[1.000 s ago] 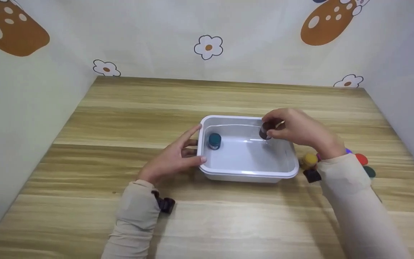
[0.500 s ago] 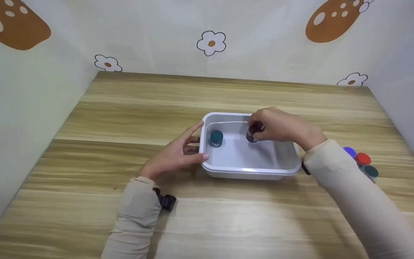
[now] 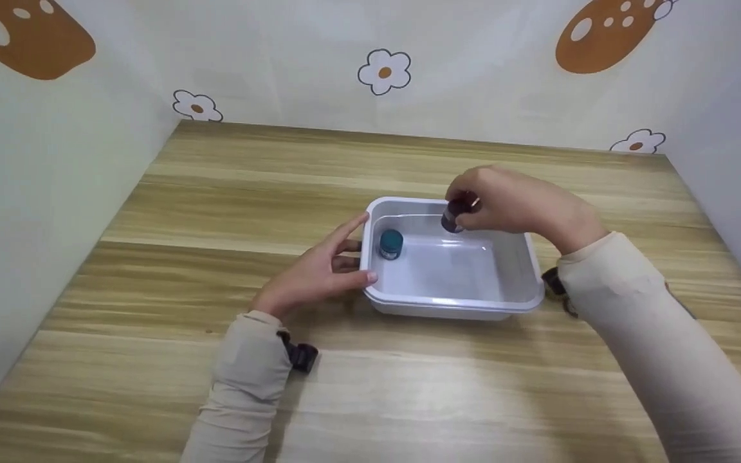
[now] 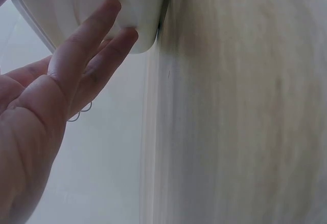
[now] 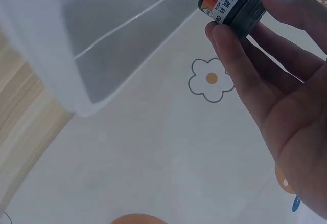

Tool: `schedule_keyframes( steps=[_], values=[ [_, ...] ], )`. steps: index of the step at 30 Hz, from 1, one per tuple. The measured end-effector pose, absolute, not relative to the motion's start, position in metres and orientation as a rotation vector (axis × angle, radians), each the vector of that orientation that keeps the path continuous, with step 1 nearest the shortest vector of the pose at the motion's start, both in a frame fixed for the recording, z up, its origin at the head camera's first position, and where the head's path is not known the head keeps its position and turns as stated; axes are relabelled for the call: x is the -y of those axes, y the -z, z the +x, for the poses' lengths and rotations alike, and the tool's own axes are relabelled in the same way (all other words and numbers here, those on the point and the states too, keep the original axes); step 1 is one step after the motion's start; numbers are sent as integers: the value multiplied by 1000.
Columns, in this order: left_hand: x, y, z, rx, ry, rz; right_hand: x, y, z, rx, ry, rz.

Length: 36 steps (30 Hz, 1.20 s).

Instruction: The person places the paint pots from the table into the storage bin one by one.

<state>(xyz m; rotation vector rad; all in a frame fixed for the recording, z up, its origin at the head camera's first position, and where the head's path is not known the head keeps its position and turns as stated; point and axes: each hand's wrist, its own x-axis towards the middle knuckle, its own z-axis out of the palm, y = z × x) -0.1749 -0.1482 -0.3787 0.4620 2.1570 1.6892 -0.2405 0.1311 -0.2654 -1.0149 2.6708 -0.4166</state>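
A wood-grained counter (image 3: 145,283), banded in tan and brown, carries a white tub (image 3: 454,303), upright, just off the head view's centre toward four o'clock. A dark speck (image 3: 208,331) marks the surface at eight o'clock; pale glare spreads at six.

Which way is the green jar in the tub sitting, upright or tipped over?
Upright: in the head view, the green jar stands in the tub with its lid facing up.
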Motion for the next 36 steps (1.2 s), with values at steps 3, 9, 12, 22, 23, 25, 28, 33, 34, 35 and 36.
schedule_keyframes(
  steps=[3,9,12,22,23,25,28,33,34,35,36],
  values=[
    [149,380,-174,-2156,-1691,451,-117,267,-245,-2652,400,-1047],
    [146,380,-173,-2131,-1719,453,-97,279,-248,-2609,306,-1055],
    [145,379,-174,-2137,-1711,458,-92,286,-248,-2593,264,-1048],
    [146,380,-176,-2165,-1674,466,-81,306,-250,-2570,143,-1058],
    [146,379,-176,-2165,-1672,465,-81,307,-250,-2571,130,-1058],
    [146,379,-176,-2163,-1672,462,-79,310,-250,-2572,102,-1040],
    [147,379,-176,-2163,-1670,459,-76,312,-249,-2585,62,-1020],
    [149,377,-175,-2171,-1661,478,-70,317,-247,-2616,7,-1023],
    [149,377,-175,-2167,-1663,483,-68,317,-247,-2619,-1,-1022],
    [150,377,-175,-2164,-1668,486,-67,318,-246,-2620,-7,-1012],
    [151,377,-174,-2157,-1674,490,-66,317,-247,-2619,-9,-998]
  ],
)
